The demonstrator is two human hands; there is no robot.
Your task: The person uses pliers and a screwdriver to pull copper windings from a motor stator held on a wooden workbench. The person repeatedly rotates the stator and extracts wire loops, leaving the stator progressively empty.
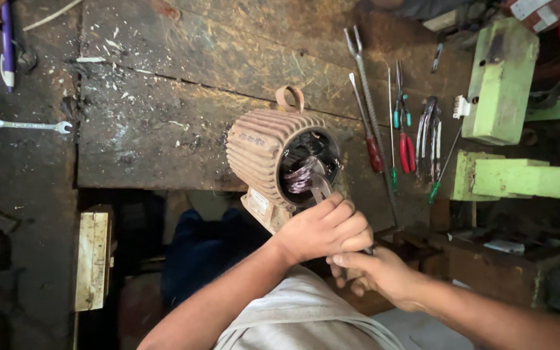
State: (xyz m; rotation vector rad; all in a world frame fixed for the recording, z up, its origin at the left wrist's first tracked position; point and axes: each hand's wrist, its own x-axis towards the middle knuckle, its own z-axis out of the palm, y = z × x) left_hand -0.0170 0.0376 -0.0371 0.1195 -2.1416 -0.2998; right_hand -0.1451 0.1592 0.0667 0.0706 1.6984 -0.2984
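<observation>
1. Your left hand (pixel 324 228) was closed in a fist around a metal tool (pixel 319 188), whose tip reached into the open end of the motor housing (pixel 260 155).
2. Your right hand (pixel 374 272) sat just below the left at about 5 o'clock from it, fingers curled on the tool's lower end; how tightly, you could not tell.
3. The ribbed, rust-coloured motor housing lay on its side at the near edge of the wooden bench (pixel 183 97). Its long axis ran from 10 o'clock to 4 o'clock, and the open mouth faced 4 o'clock, toward your hands.
4. Copper windings (pixel 301 176) showed inside the mouth.
5. A lifting loop (pixel 290 98) stood at the housing's 12 o'clock.
6. Screwdrivers and pliers (pixel 404 139) lay at 3 o'clock; a spanner (pixel 27 125) lay at 9 o'clock.
</observation>
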